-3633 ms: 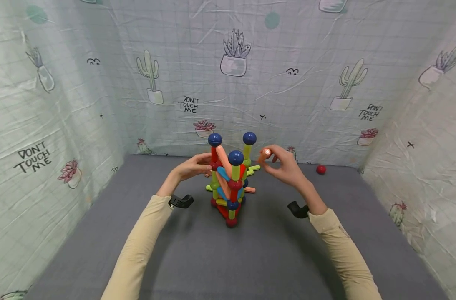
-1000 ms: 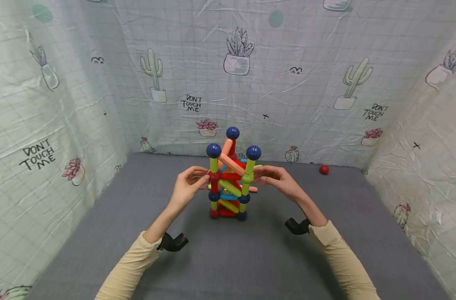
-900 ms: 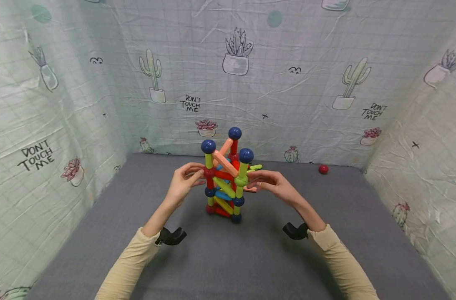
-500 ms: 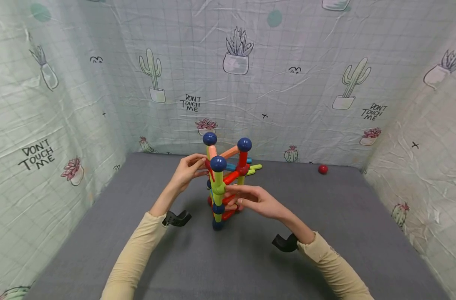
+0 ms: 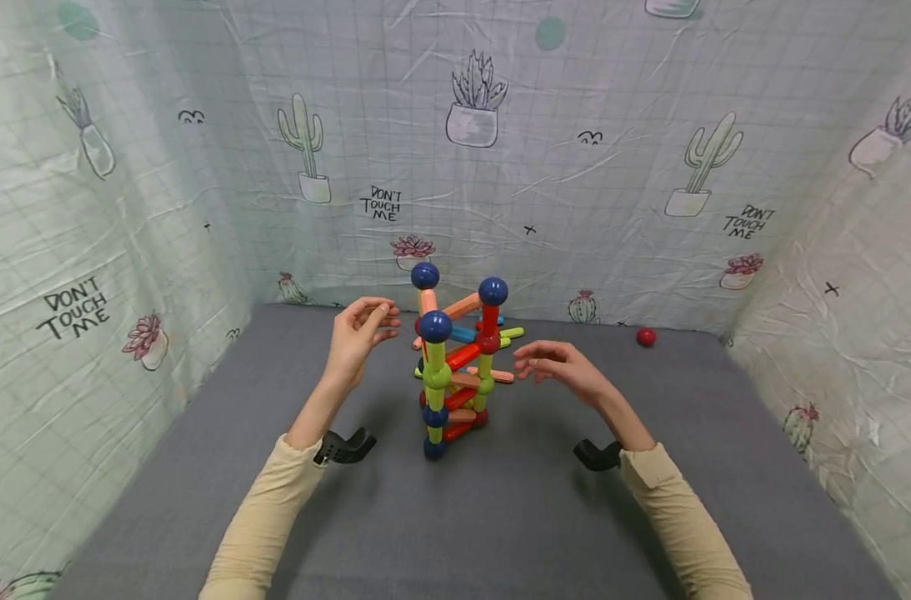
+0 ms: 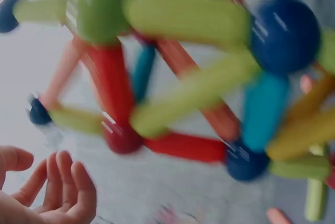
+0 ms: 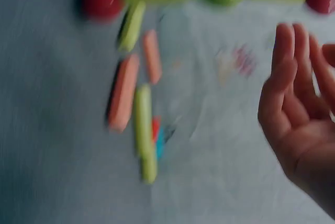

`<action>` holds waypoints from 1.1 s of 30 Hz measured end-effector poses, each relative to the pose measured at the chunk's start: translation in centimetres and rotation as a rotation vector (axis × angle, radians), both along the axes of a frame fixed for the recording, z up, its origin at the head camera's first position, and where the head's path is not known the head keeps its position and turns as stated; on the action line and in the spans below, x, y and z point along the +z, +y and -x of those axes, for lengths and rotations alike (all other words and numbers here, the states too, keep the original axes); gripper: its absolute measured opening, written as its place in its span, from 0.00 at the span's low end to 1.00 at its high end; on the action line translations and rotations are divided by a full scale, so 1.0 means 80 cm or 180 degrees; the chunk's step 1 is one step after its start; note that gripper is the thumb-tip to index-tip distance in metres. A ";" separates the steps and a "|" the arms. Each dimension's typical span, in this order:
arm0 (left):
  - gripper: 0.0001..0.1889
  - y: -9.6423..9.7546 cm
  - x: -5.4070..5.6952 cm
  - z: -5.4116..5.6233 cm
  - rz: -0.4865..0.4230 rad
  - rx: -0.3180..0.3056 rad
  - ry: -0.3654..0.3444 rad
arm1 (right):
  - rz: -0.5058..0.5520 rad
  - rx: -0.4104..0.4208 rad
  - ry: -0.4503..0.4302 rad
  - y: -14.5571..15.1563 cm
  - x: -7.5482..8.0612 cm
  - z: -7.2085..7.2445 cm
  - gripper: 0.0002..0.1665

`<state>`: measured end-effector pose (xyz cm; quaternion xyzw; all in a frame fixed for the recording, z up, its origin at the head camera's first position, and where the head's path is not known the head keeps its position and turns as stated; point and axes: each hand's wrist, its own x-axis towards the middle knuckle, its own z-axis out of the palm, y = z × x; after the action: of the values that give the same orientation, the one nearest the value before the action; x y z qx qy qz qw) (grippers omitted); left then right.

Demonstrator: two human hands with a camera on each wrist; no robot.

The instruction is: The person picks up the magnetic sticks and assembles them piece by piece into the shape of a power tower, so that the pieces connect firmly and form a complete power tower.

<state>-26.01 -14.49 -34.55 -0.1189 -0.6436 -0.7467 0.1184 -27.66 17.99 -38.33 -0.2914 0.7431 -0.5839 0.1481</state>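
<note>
A tower of magnetic sticks and balls (image 5: 437,377) stands upright in the middle of the table. Blue balls top its posts, and the one nearest me is a blue ball (image 5: 436,327). Coral sticks slant between the upper posts. To the left of the tower, my left hand (image 5: 359,342) hovers with loosely bent fingers, apart from it and holding nothing. My right hand (image 5: 566,368) is raised on the other side, its fingers relaxed and bare. The left wrist view has the tower's balls and sticks (image 6: 188,20) close up, blurred, with my left hand (image 6: 57,195) below them.
Loose sticks lie behind the tower, among them a coral stick (image 5: 498,377) and a green stick (image 5: 513,332). Farther right sits a lone red ball (image 5: 646,337). A printed curtain (image 5: 598,208) hangs around the grey table (image 5: 500,533).
The coral stick my right hand carried earlier is out of it. The tower was turned between both hands. Since half a second ago, both hands have let go and drawn outward.
</note>
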 end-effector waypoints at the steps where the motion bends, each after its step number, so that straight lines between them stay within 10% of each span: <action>1: 0.07 0.002 0.006 -0.006 -0.0027 0.0017 0.0142 | -0.0142 -0.0210 -0.0011 0.003 -0.005 0.008 0.20; 7: 0.12 0.027 0.037 -0.044 0.0215 0.0001 0.0819 | -0.1210 -0.0894 0.0582 -0.007 -0.043 0.049 0.15; 22: 0.13 0.055 0.040 -0.068 0.0826 0.0075 0.1263 | -0.3095 -0.0440 0.3768 -0.042 -0.099 0.078 0.09; 33: 0.13 0.055 0.039 -0.067 0.0775 -0.0014 0.1247 | -0.3544 -0.0456 0.3471 -0.026 -0.103 0.067 0.12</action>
<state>-20.65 -10.12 -31.39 -0.2764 -0.6934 -0.6265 0.2243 -33.03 15.93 -46.56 -0.3713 0.9114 0.0923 -0.1516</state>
